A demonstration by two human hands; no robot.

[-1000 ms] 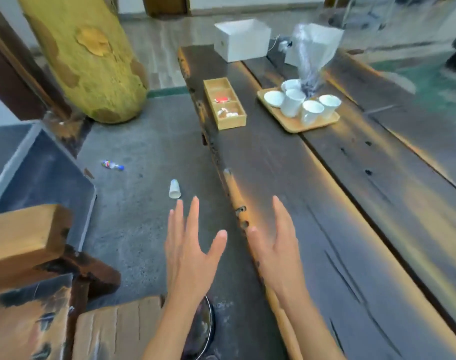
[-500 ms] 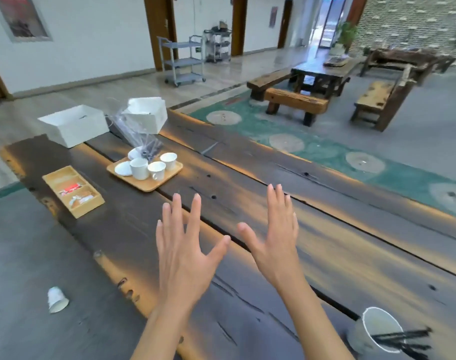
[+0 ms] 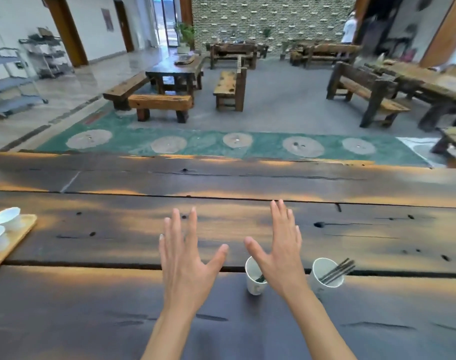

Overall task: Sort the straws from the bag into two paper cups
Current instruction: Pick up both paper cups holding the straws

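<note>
Two white paper cups stand on the dark wooden table (image 3: 91, 294). The left cup (image 3: 254, 280) is partly behind my right hand and shows dark straws inside. The right cup (image 3: 323, 278) holds several black straws (image 3: 338, 270) that stick out over its rim to the right. My left hand (image 3: 186, 258) hovers flat with fingers spread, to the left of both cups, holding nothing. My right hand (image 3: 278, 245) is also spread and empty, above and in front of the left cup. No bag is in view.
A wooden tray (image 3: 16, 237) with white ceramic cups (image 3: 7, 216) sits at the table's left edge. Beyond the table's far edge lie a green rug, wooden benches and tables, metal carts at the left, and a person far back right.
The view has swung to the right: the tray slid to the left edge and both paper cups came into view. My hands stay spread and empty in front of me.
</note>
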